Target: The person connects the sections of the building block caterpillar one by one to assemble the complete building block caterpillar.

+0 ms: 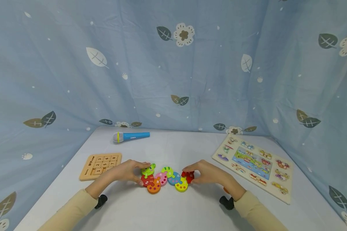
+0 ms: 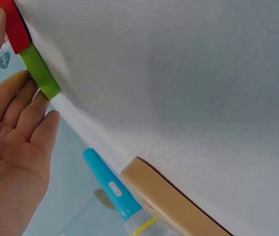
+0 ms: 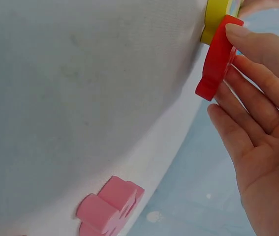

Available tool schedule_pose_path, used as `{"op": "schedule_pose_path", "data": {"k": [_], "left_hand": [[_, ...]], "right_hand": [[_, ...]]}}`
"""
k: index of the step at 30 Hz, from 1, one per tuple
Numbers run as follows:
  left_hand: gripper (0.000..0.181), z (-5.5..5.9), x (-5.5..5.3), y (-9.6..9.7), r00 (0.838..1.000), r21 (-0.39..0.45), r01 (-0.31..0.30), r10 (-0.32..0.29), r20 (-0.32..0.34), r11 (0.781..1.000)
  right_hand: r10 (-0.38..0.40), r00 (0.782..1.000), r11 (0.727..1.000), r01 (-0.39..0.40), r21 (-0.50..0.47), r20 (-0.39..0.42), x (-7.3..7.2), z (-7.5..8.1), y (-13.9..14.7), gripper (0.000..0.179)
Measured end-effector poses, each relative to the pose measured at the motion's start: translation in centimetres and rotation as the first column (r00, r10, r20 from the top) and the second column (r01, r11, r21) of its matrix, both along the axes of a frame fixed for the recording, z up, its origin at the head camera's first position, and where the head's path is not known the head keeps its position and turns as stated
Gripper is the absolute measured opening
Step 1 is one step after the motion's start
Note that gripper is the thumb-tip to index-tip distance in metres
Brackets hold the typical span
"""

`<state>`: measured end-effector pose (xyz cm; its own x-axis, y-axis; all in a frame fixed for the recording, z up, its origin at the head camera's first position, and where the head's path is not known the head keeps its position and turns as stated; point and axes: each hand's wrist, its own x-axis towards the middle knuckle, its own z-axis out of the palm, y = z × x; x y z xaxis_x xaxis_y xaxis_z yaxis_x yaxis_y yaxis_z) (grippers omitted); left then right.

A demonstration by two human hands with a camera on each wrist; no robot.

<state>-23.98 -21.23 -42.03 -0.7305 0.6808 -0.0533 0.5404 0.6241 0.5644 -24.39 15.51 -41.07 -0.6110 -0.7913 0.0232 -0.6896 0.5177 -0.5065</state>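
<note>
A caterpillar number puzzle lies on the table, its pieces linked in a wavy row. At its left end are the green head piece (image 1: pixel 147 171) and the red piece numbered 2 (image 1: pixel 146 181). My left hand (image 1: pixel 129 170) holds this end, thumb on the red piece and fingers against the green one (image 2: pixel 42 73). Orange (image 1: pixel 154 187), pink, green, blue and yellow (image 1: pixel 181 185) pieces continue rightward. Between thumb and fingers, my right hand (image 1: pixel 206 172) pinches another red piece (image 3: pixel 219 59) beside the yellow one.
A wooden number slide puzzle (image 1: pixel 89 171) and a blue toy microphone (image 1: pixel 136 135) lie on the left. To the right is a picture peg board (image 1: pixel 250 163). Pink puzzle pieces (image 3: pixel 110 204) sit near the right wrist; an orange bit (image 1: pixel 226 190) peeks past the forearm.
</note>
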Motion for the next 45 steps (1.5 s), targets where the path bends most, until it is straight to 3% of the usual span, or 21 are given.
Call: {"op": "schedule_pose_path", "data": {"k": [11, 24, 32, 45], "left_hand": [[0.076, 0.11, -0.03, 0.43, 1.000, 0.001, 0.004, -0.004, 0.004, 1.000], [0.077, -0.07, -0.25, 0.68, 1.000, 0.001, 0.012, -0.012, 0.010, 1.000], [0.076, -0.02, -0.35, 0.65, 1.000, -0.012, 0.018, -0.018, 0.004, 1.000], [0.075, 0.02, -0.04, -0.10, 1.000, -0.012, -0.002, 0.002, -0.001, 1.000]], "right_hand": [[0.002, 0.999, 1.000, -0.003, 0.022, 0.043, -0.26, 0.14, 0.02, 0.046], [0.023, 1.000, 0.999, -0.024, 0.048, 0.019, -0.09, -0.52, 0.03, 0.044], [-0.019, 0.999, 0.998, 0.017, 0.062, 0.028, 0.13, -0.58, 0.20, 0.048], [-0.021, 1.000, 1.000, 0.021, -0.022, -0.006, 0.20, -0.61, 0.55, 0.047]]}}
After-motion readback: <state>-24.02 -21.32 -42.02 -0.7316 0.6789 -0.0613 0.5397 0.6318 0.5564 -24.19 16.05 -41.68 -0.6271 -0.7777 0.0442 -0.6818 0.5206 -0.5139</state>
